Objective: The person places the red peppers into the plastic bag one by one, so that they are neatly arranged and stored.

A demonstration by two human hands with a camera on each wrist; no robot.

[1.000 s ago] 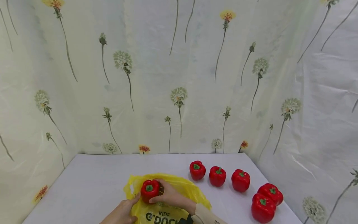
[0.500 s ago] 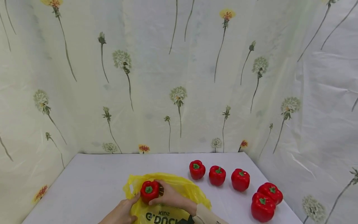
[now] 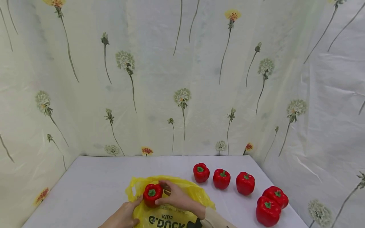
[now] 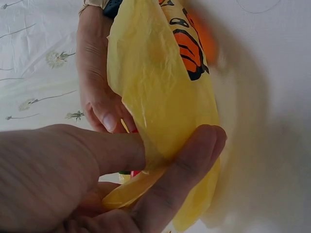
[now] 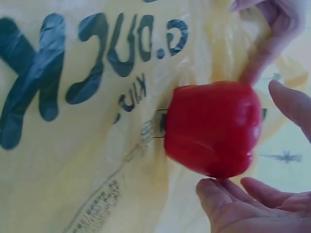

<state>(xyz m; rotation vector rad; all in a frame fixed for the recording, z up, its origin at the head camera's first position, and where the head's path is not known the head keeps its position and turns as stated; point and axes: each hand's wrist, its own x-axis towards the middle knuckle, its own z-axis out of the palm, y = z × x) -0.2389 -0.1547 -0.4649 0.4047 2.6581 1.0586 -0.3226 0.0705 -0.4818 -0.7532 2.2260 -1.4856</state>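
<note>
A yellow plastic bag [image 3: 171, 218] with dark lettering lies at the front of the table. My left hand [image 3: 126, 212] pinches the bag's edge between thumb and fingers, as the left wrist view shows with the yellow film [image 4: 155, 97]. A red bell pepper [image 3: 152, 193] with a green stem is against the bag, beside the left thumb. My right hand [image 3: 178, 198] is at the pepper's right side, thumb and fingers spread around it. In the right wrist view, its fingertips [image 5: 214, 191] are just under the pepper [image 5: 214, 128], and the thumb stands off from it.
Several more red bell peppers stand on the white table [image 3: 99, 180]: one at the back [image 3: 201, 173], two beside it [image 3: 221, 179] running rightward, and a touching pair [image 3: 268, 211] near the right edge. A flower-printed curtain [image 3: 154, 95] closes off the back and sides.
My right hand has loosened from the pepper and drawn slightly to the right, its fingers parting from the pepper's side. The left hand and the bag are nearly unchanged.
</note>
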